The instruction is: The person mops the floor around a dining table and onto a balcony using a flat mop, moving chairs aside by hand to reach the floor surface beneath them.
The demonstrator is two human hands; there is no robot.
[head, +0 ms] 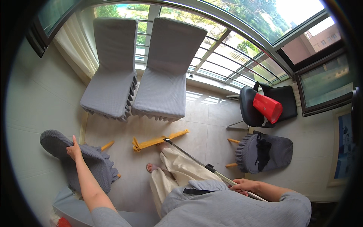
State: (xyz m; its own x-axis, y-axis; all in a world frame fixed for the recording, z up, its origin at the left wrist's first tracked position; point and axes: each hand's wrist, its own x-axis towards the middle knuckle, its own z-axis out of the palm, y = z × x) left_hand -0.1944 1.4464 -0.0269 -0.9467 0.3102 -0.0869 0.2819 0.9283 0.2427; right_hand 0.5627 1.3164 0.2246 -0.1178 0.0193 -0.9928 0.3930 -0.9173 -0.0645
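Observation:
My left hand (74, 149) grips the edge of the backrest of a chair in a dark grey quilted cover (90, 164), its wooden legs showing at the lower left. In my right hand (241, 186) is the pole of a flat floor mop (195, 161), which slants away to the tiled floor. A yellow cloth (153, 142) is wrapped around the mop's long head, lying on the floor just beyond my feet. The lower end of the pole joins the head near its middle.
Two chairs in light grey covers (107, 90) (161, 93) stand before the barred window. At right are a black chair (286, 99) with a red bag (268, 107), and a grey-covered chair (278, 153) with a black strapped item (263, 153). A cream curtain (79, 45) hangs at upper left.

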